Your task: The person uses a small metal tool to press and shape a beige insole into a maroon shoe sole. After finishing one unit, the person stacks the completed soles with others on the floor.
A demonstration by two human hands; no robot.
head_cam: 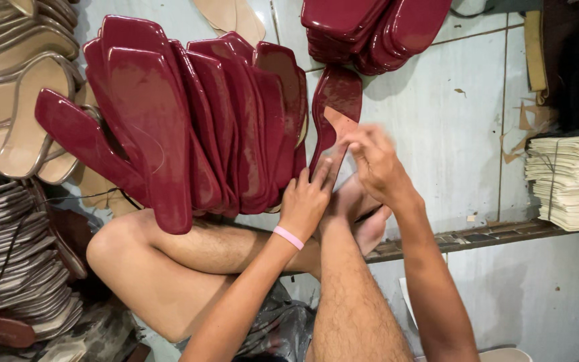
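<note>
I see a glossy dark-red shoe sole just right of centre, standing on end and leaning against a fanned row of matching red soles at its 9 o'clock. My left hand, at its 6 o'clock with a pink wristband, grips its lower edge, fingers curled on it. My right hand, at 4 o'clock, pinches a tan strip lying on the sole. Another red stack sits at 12 o'clock; beige soles at far 9 o'clock.
</note>
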